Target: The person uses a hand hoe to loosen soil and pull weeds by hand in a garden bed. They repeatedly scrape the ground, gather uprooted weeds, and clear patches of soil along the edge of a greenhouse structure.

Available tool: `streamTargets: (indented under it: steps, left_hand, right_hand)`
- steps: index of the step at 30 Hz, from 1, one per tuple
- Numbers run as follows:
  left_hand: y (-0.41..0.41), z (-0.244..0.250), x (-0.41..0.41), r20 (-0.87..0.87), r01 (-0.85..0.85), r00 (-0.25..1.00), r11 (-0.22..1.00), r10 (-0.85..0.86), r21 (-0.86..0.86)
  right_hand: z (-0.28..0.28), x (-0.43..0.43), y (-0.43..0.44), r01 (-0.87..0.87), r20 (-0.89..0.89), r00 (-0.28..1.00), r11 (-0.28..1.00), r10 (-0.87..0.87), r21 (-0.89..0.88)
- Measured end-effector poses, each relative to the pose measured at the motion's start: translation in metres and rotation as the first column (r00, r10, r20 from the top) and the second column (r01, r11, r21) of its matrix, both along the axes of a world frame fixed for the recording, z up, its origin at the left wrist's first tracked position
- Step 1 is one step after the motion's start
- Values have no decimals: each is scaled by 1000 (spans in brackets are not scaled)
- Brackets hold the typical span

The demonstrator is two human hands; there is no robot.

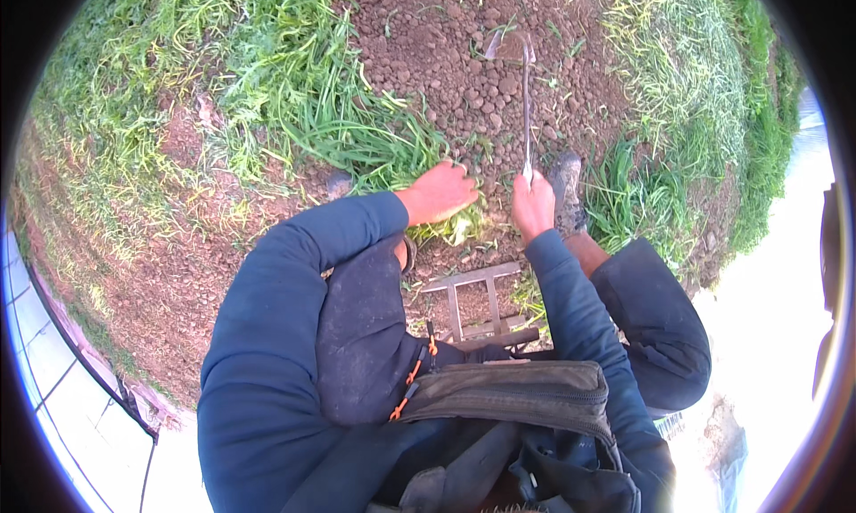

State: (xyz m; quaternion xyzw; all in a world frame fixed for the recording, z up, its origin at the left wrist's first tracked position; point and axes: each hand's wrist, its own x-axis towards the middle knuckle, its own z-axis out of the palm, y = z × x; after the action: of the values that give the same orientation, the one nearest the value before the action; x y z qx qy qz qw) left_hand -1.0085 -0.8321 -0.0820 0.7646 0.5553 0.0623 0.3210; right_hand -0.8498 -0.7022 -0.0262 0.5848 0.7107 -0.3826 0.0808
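My right hand (pixel 533 202) is closed around the lower end of a metal hand hoe (pixel 527 105). The hoe's curved blade lies up ahead against loose, crumbly brown soil (pixel 468 88). To the left, my left hand (pixel 443 192) rests with bent fingers on a pile of cut leafy greens (pixel 381 145). Some pale stems show beneath its palm; whether the fingers grip any of them I cannot tell. Both hands are apart, just in front of my knees.
Below my hands, a small frame of flat bars (pixel 491 302) stands on the soil between my legs. My right shoe (pixel 568 185) is beside the hoe. Green plants (pixel 675 65) line the right side, and a dark bag (pixel 508 392) hangs at my waist.
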Motion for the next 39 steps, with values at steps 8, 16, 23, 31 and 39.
streamTargets:
  steps: [8,16,23,31,39]
  left_hand:
    - [-12,26,-75,-280,-285,924,958,262,-45]
    - [-3,-7,-110,-436,-553,793,802,424,-226]
    - [-28,-14,-116,-317,-446,856,894,410,-48]
    - [-53,-9,-111,-218,-302,926,952,307,55]
    - [-50,-13,-113,-222,-260,939,965,262,37]
  right_hand:
    - [-4,-10,-14,-29,-17,999,999,28,-43]
    - [-28,-32,-32,-208,-96,974,977,203,-48]
    - [-51,-41,-36,-328,72,936,926,345,-185]
    - [-25,11,-42,-422,129,884,885,450,-199]
    - [-49,-38,-56,-426,156,877,886,454,-183]
